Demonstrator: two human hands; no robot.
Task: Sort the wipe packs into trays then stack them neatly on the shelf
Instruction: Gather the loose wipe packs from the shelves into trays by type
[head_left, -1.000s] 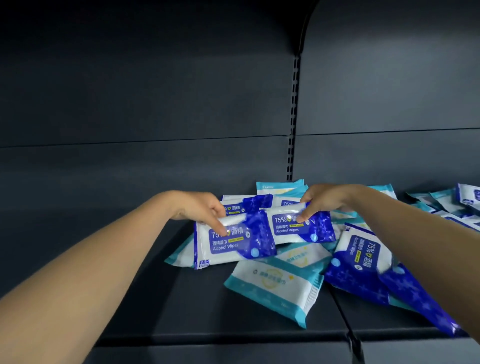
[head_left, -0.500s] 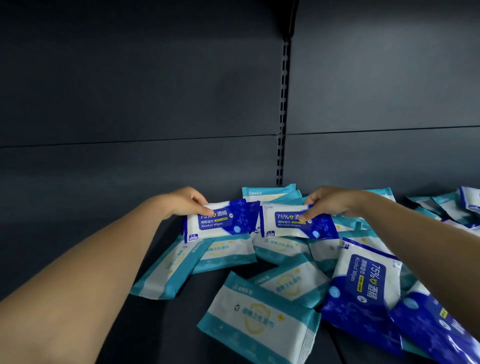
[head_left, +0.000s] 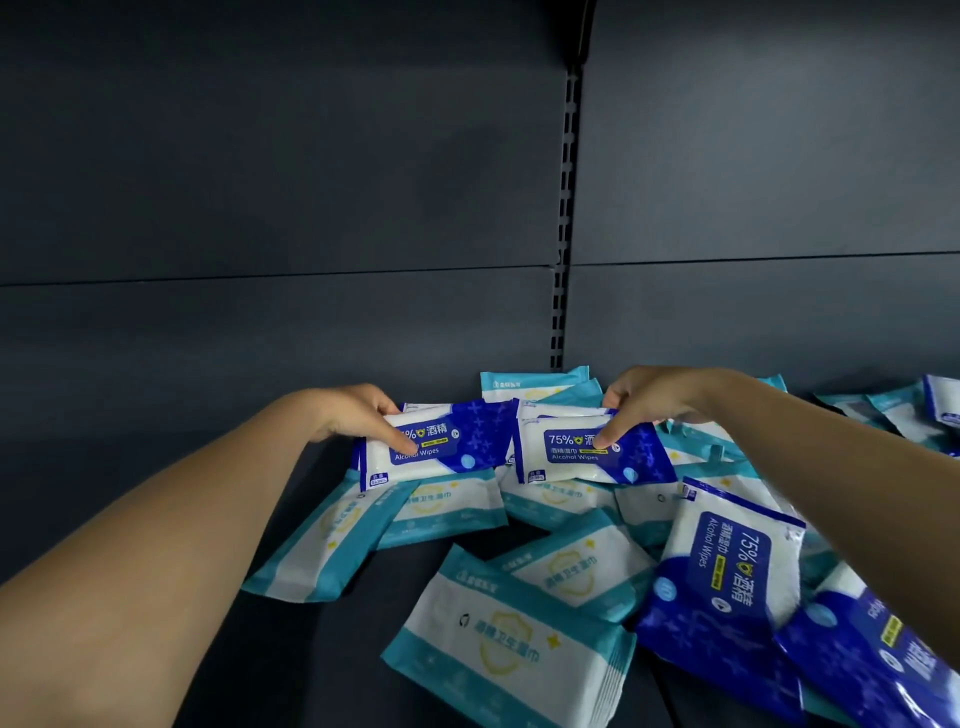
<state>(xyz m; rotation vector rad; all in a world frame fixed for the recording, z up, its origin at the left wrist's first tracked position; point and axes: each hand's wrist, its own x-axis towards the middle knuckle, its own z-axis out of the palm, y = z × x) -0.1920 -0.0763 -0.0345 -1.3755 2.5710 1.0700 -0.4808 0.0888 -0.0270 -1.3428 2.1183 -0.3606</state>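
Change since half a second ago: both hands hold the same two packs in much the same place at the back of the shelf; the scattered packs below lie as they did.
Left hand (head_left: 358, 421): fingers curled over the top edge and thumb on the front of a dark blue and white plastic alcohol wipe pack (head_left: 441, 447), gripping it at its left end.
Right hand (head_left: 649, 402): pinches a second dark blue and white alcohol wipe pack (head_left: 592, 454) near its top middle, a fingertip on the printed label.
Held packs: side by side, long edges level, the left one's right end just overlapping the right one's left end, both raised above the loose pile.
Blue packs counted: four clear ones, two in the hands, one lying tilted under the right forearm (head_left: 727, 571), one at the bottom right corner (head_left: 878, 670); another blue-marked one at the far right edge (head_left: 943, 400) is cut off.
Teal and white wipe packs (head_left: 509, 644): at least six can be told apart, overlapping in a heap on the dark grey metal shelf (head_left: 208, 467); more are partly hidden, so an exact count cannot be given.
Back wall: dark grey panels with a slotted upright (head_left: 563, 234) between them.
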